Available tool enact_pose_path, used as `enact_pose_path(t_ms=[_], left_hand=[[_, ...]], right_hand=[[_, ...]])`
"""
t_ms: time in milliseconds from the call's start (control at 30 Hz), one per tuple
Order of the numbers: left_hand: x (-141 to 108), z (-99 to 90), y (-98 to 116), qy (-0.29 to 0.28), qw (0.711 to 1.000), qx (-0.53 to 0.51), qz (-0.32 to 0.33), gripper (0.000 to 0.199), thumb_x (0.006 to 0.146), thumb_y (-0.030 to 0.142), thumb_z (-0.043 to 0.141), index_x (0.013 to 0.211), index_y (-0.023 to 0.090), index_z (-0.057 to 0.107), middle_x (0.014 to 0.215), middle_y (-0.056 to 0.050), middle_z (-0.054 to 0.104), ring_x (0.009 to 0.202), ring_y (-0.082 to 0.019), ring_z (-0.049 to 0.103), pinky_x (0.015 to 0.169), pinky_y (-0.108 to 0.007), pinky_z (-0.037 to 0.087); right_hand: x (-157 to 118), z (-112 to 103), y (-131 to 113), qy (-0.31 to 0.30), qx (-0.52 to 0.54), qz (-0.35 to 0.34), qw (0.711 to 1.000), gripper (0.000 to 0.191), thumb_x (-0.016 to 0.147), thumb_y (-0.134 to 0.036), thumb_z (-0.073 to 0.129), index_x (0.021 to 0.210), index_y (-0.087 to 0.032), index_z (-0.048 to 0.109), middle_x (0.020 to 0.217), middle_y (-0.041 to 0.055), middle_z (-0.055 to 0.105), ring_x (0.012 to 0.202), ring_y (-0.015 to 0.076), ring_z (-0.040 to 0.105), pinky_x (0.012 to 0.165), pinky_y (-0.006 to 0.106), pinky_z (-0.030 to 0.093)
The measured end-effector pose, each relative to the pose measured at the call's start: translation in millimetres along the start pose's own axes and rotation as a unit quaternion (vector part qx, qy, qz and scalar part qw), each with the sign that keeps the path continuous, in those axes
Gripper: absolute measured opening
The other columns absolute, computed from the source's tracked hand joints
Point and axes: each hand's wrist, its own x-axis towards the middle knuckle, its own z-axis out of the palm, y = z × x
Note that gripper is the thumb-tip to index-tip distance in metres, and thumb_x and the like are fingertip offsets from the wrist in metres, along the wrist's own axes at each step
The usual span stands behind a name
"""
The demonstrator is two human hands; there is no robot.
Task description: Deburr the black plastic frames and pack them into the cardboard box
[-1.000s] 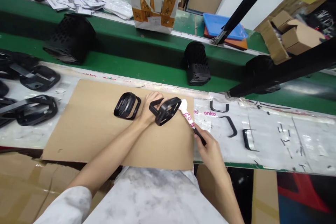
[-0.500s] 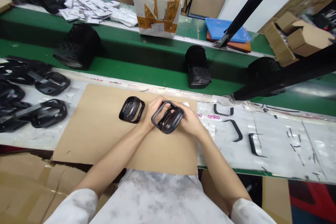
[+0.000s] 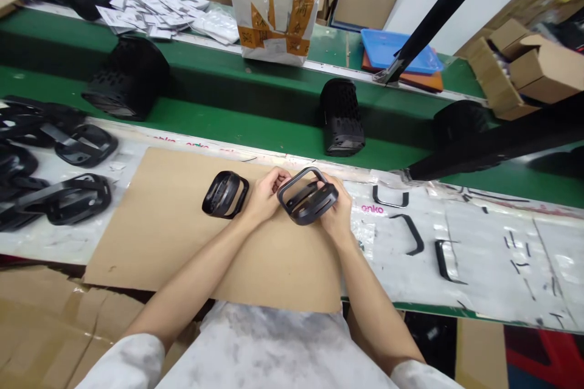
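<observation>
Both my left hand and my right hand hold a black plastic frame with a looped handle, just above the brown cardboard sheet. My left hand grips its near left side, and my right hand wraps its right end. A similar black frame lies on the cardboard close to my left hand. Several loose black curved handles, one of them, lie on the plastic-covered bench to my right.
Several black frames lie piled at the bench's left. A green conveyor belt carries black perforated housings. Beyond it stand a taped parcel, white leaflets and a blue tray. A black bar crosses above the belt at right.
The white tube in my right hand a second ago is out of view. My right hand has moved onto the black frame, and the frame has turned and shifted right.
</observation>
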Motion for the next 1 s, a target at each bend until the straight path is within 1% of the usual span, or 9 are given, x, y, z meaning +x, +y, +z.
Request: enact_pose_path(t_ms=[133,300,400,467,567,633,700,800,1000], left_hand=[[0.6,0.7,-1.2,0.003,1.0,0.002,-0.018,0.025,0.097,0.042,0.061,0.099,0.017,0.065,0.087,-0.003,0.069,0.074,-0.014,0.06,0.068,-0.024,0.047],[0.2,1.7,-0.4,-0.001,1.0,0.013,0.015,0.042,0.097,0.042,0.063,0.133,0.021,0.064,0.113,-0.009,0.073,0.095,-0.02,0.068,0.089,-0.032,0.053],[0.3,0.2,1.0,-0.001,0.999,0.024,0.04,0.033,0.097,0.042,0.062,0.116,0.018,0.073,0.107,-0.01,0.075,0.095,-0.023,0.069,0.09,-0.036,0.054],[0.0,-1.0,1.1,-0.003,0.999,0.03,0.021,0.035,0.098,0.047,0.059,0.096,0.016,0.074,0.094,-0.01,0.074,0.086,-0.023,0.067,0.081,-0.034,0.054],[-0.6,-1.7,1.2,-0.022,0.999,0.008,-0.024,0.044,0.099,0.055,0.055,0.093,0.015,0.072,0.085,-0.007,0.071,0.079,-0.021,0.065,0.077,-0.032,0.052],[-0.6,-1.0,1.9,-0.026,0.998,-0.029,-0.05,0.047,0.098,0.06,0.055,0.095,0.015,0.07,0.082,-0.006,0.069,0.076,-0.019,0.064,0.075,-0.031,0.052],[-0.2,0.1,3.8,-0.023,0.994,-0.081,-0.072,0.05,0.094,0.064,0.059,0.096,0.016,0.069,0.081,-0.005,0.068,0.071,-0.017,0.062,0.07,-0.029,0.052],[0.5,0.5,8.5,-0.033,0.981,-0.164,-0.1,0.051,0.088,0.067,0.067,0.093,0.016,0.067,0.082,-0.003,0.066,0.063,-0.013,0.057,0.063,-0.026,0.049],[1.3,-3.8,17.5,-0.072,0.968,-0.21,-0.116,0.051,0.085,0.067,0.071,0.084,0.016,0.064,0.076,0.0,0.06,0.059,-0.01,0.052,0.061,-0.025,0.045]], right_hand=[[-2.6,2.5,-2.3,-0.017,0.033,0.031,0.999,0.024,0.104,-0.034,0.056,0.12,-0.026,0.073,0.108,0.0059,0.077,0.104,0.024,0.072,0.094,0.04,0.057],[-5.2,3.1,-0.8,-0.056,0.077,0.102,0.99,0.043,0.102,-0.042,0.059,0.142,-0.028,0.061,0.125,0.0076,0.074,0.104,0.0246,0.075,0.094,0.041,0.061],[-5.3,3.4,2.8,-0.049,0.089,0.142,0.985,0.058,0.1,-0.05,0.059,0.152,-0.027,0.05,0.121,0.0085,0.074,0.094,0.0242,0.076,0.082,0.038,0.064],[-5.4,3.6,5.0,-0.051,0.101,0.157,0.981,0.062,0.101,-0.053,0.056,0.156,-0.026,0.045,0.112,0.0076,0.075,0.08,0.0218,0.074,0.072,0.037,0.064],[-5.0,3.3,5.0,-0.056,0.105,0.159,0.98,0.06,0.103,-0.054,0.051,0.156,-0.026,0.046,0.103,0.0054,0.074,0.066,0.0185,0.068,0.064,0.036,0.061],[-4.0,2.5,2.6,-0.05,0.095,0.149,0.983,0.055,0.104,-0.055,0.049,0.15,-0.025,0.053,0.107,0.0067,0.074,0.076,0.0204,0.071,0.071,0.037,0.062],[-2.8,1.5,-0.3,-0.035,0.077,0.133,0.988,0.052,0.105,-0.054,0.047,0.146,-0.024,0.057,0.123,0.0094,0.072,0.103,0.0246,0.072,0.089,0.041,0.061],[-1.5,0.8,-2.1,-0.018,0.06,0.115,0.991,0.05,0.107,-0.052,0.043,0.147,-0.025,0.056,0.142,0.0099,0.064,0.131,0.0265,0.061,0.111,0.046,0.051],[-0.1,2.6,3.9,-0.013,0.049,0.102,0.994,0.046,0.108,-0.053,0.04,0.132,-0.025,0.068,0.131,0.0081,0.071,0.125,0.025,0.064,0.11,0.042,0.051]])
